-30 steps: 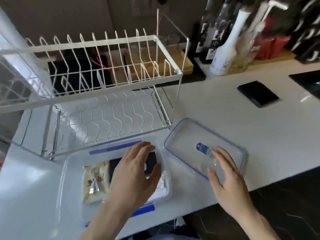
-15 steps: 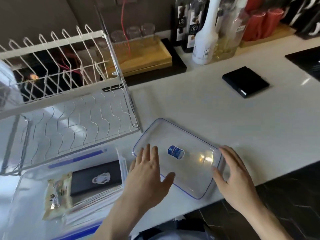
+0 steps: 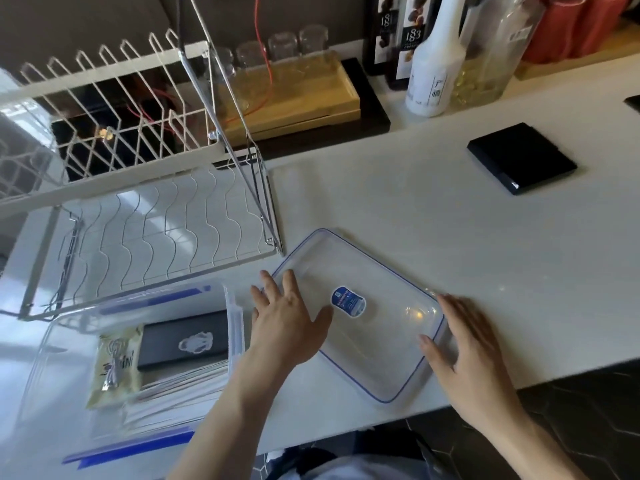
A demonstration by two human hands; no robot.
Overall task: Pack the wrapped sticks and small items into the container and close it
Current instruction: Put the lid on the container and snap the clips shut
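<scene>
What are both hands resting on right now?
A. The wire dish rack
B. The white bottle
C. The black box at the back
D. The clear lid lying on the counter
D: the left hand lies flat on the clear lid and the right hand touches its right edge, beside the open container.

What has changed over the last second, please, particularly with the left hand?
The left hand left the open container, where it hovered over the black packet, and moved right onto the near-left edge of the clear lid. The right hand shifted from above the lid to its right edge. Neither grips it yet. The lid, container and contents stayed put.
</scene>
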